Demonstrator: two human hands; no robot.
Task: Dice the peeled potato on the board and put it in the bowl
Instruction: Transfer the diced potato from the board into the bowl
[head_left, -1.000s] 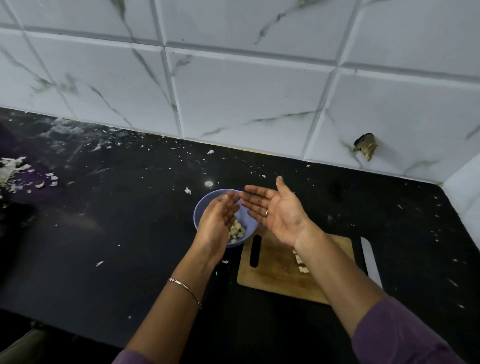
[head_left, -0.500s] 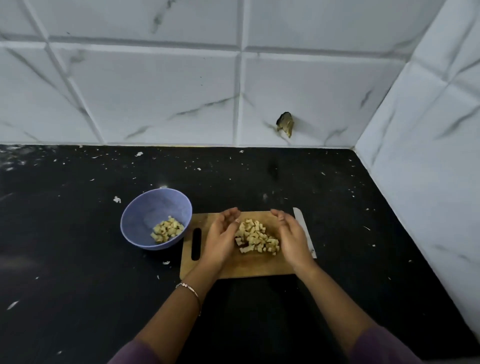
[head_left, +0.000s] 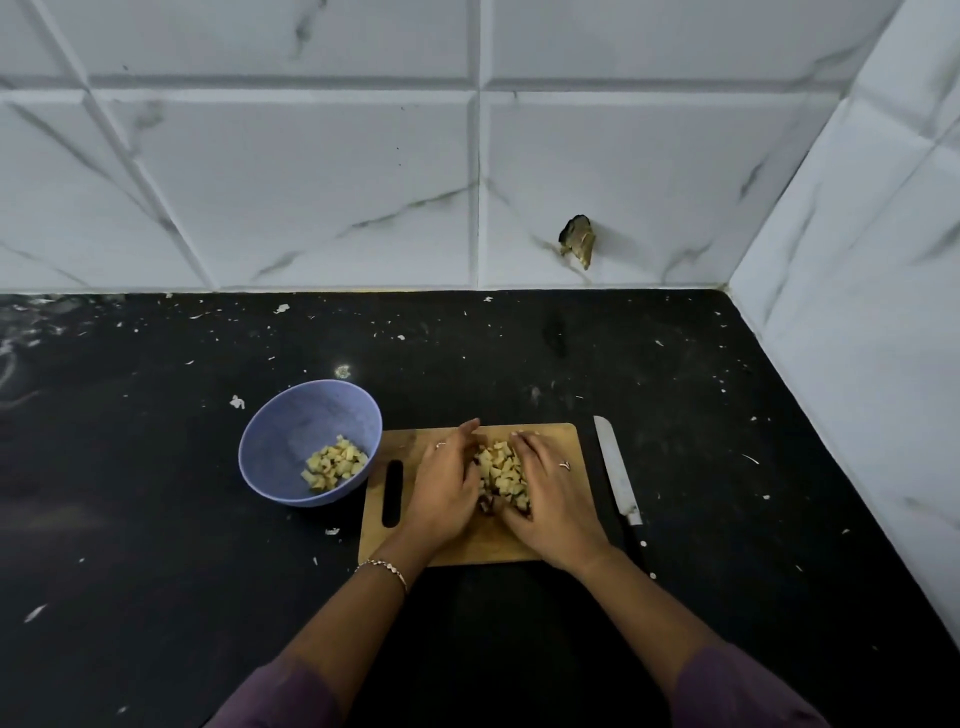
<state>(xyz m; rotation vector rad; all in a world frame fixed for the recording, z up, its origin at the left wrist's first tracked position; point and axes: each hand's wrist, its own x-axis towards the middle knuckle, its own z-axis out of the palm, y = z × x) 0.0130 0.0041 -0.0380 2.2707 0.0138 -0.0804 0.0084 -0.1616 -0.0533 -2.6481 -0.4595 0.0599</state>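
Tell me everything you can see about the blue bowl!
The bowl is round and pale purple-blue, and it looks like matte plastic. It stands upright on the black counter, just left of the wooden board; whether the two touch is unclear. A small heap of yellowish potato cubes lies in its bottom, toward the right side. Nothing else is in it.

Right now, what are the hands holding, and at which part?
The left hand and right hand cup the pile of diced potato on the cutting board, one at each side.
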